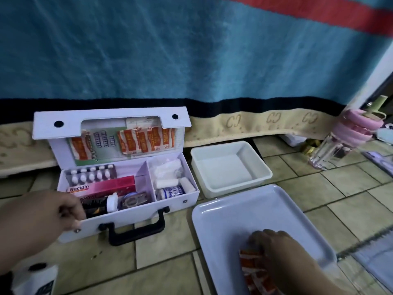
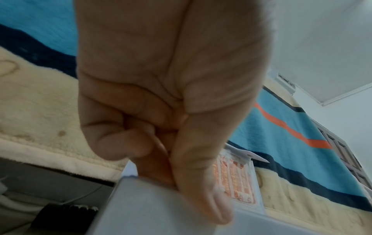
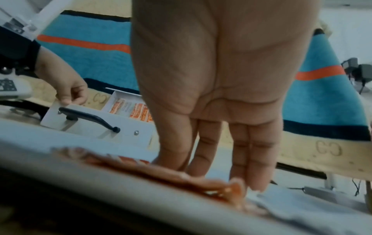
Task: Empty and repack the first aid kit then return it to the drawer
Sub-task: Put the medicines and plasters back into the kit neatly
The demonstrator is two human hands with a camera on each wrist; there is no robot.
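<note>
A white first aid kit [image 1: 136, 218] stands open on the tiled floor, long axis left to right, handle toward the person. The left hand [image 1: 40, 216] pinches its front-left rim. The right hand [image 1: 282, 254], fingers straight in the wrist view, presses orange sachets [image 1: 253, 271] into the tray [image 1: 223, 218].

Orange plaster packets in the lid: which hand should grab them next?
Probably the right hand: it rests with straight fingers on orange packets in the large white tray, while the left hand grips the white kit box.
</note>
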